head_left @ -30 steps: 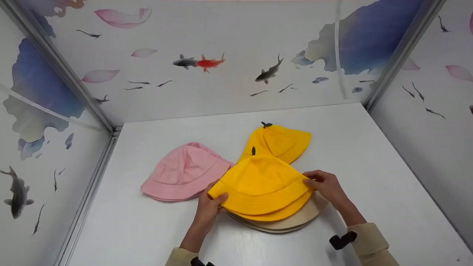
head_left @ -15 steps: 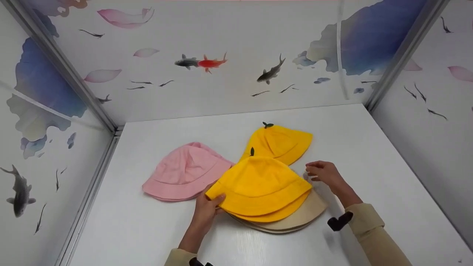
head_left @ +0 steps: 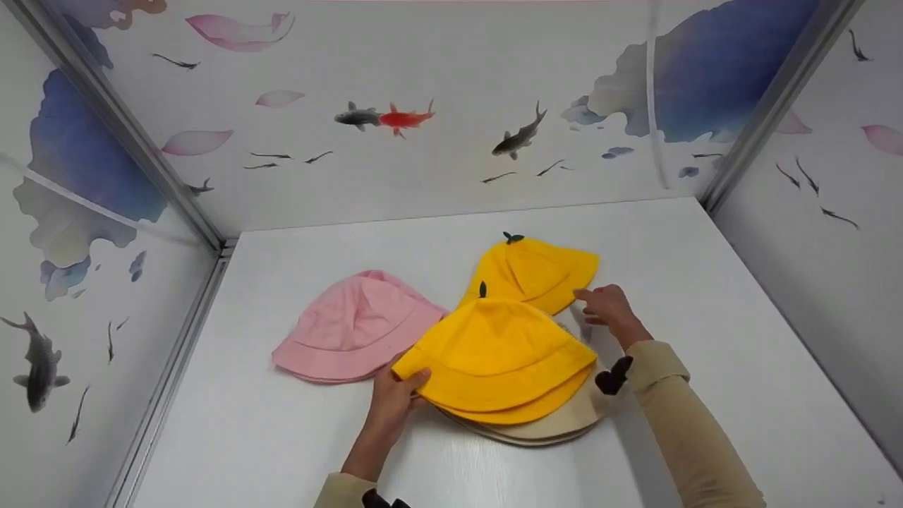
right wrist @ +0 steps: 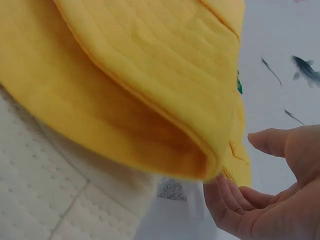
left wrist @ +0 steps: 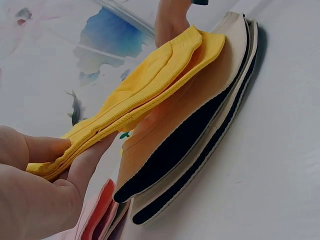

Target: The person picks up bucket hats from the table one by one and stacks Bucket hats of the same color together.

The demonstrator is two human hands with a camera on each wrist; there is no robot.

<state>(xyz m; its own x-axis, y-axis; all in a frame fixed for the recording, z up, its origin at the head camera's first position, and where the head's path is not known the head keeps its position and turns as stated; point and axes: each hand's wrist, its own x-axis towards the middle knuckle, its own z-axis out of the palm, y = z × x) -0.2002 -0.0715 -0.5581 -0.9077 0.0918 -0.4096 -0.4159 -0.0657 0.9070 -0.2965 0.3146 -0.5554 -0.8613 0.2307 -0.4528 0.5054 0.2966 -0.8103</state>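
Note:
A yellow bucket hat with a small dark leaf on top lies over several beige hats. My left hand pinches its left brim, thumb above and fingers beneath; in the left wrist view this brim is lifted off the beige hat below. Behind lies another yellow hat with a two-leaf sprout. My right hand is at that rear hat's right brim. In the right wrist view, its thumb stands apart from its fingers; whether they touch the brim is unclear.
Pink hats, laid together, sit to the left, touching the front yellow hat. The white table is enclosed by panels printed with fish and petals. A small grey patch shows beneath the hats in the right wrist view.
My right hand has let go of the front yellow hat's right brim and moved back to the rear yellow hat. My left hand has kept its grip.

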